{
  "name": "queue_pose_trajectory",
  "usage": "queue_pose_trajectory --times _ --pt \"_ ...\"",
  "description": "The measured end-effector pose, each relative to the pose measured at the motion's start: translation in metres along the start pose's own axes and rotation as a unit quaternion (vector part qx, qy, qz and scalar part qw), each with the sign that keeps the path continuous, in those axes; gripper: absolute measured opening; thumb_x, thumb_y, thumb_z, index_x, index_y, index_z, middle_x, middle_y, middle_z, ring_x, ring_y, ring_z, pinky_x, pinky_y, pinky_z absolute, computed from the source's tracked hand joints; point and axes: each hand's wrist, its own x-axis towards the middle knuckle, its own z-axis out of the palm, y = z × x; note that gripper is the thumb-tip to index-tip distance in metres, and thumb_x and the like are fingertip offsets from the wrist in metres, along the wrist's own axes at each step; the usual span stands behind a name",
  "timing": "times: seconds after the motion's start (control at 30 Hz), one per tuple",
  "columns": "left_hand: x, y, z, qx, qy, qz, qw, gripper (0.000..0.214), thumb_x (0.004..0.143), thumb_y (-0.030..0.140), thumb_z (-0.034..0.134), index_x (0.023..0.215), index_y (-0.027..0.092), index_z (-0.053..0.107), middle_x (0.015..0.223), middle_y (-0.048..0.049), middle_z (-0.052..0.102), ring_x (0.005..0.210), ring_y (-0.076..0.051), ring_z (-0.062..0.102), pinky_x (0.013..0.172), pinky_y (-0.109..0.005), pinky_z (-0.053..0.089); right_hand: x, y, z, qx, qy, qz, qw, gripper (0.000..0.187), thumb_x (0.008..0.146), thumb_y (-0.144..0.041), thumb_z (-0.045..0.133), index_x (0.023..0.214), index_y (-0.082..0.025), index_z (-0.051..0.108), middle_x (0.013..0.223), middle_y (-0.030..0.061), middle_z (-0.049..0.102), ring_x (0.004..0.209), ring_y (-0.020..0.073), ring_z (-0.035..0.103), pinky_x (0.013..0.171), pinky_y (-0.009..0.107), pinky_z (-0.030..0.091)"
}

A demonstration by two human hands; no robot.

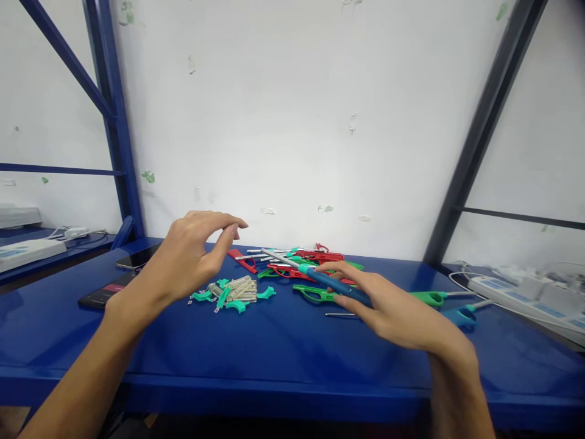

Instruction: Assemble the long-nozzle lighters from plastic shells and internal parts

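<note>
My left hand [194, 253] is raised above the left of the table. Its thumb and fingers come together in a pinch, and anything between them is too small or hidden to make out. Between the thumb and fingers of my right hand [384, 299] is a blue long-nosed lighter [336, 284], its metal tube pointing up and left. A teal collar sits where tube meets handle. Below and right of my left hand lies a pile of clear lighter tanks [242, 288] with teal triggers [236, 306]. Red lighters [292, 271] and a green lighter [315, 294] lie beyond.
Right of my right hand lie another green lighter [429, 297] and a blue lighter [461, 316]. A thin metal rod [340, 314] is near its fingertips. A dark phone [103, 294] lies at left. Power strips [534, 305] stand at far right, beyond a rack post [479, 134].
</note>
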Motion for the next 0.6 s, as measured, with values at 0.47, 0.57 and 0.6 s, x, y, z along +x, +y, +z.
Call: queue_pose_trajectory --times 0.47,0.57,0.6 --pt "0.002 0.013 0.0 -0.052 -0.077 -0.03 0.995 0.037 0.105 0.037 0.044 0.101 0.022 0.077 0.089 -0.0029 0.08 0.088 -0.025 0.072 0.084 -0.037 0.052 0.006 0.002 0.001 0.017 0.024 -0.017 0.999 0.054 0.109 -0.048 0.048 0.161 -0.04 0.038 0.169 0.0035 0.045 0.153 0.0316 0.044 0.123 0.053 0.04" --pt "-0.002 0.025 0.004 -0.115 -0.16 -0.054 0.979 0.039 0.107 0.045 0.045 0.102 0.023 0.077 0.103 -0.0029 0.08 0.094 -0.025 0.072 0.082 -0.034 0.053 0.01 -0.005 0.003 0.032 0.102 -0.03 0.994 0.05 0.109 -0.046 0.048 0.158 -0.037 0.045 0.161 0.0065 0.054 0.147 0.032 0.051 0.119 0.052 0.045" --pt "-0.004 0.03 0.008 -0.137 -0.182 -0.06 0.972 0.039 0.107 0.049 0.046 0.11 0.024 0.076 0.111 -0.0036 0.08 0.101 -0.027 0.072 0.085 -0.035 0.054 0.011 -0.009 0.005 0.042 0.136 -0.03 0.989 0.048 0.108 -0.045 0.048 0.155 -0.035 0.048 0.156 0.0081 0.058 0.141 0.0322 0.057 0.116 0.051 0.048"
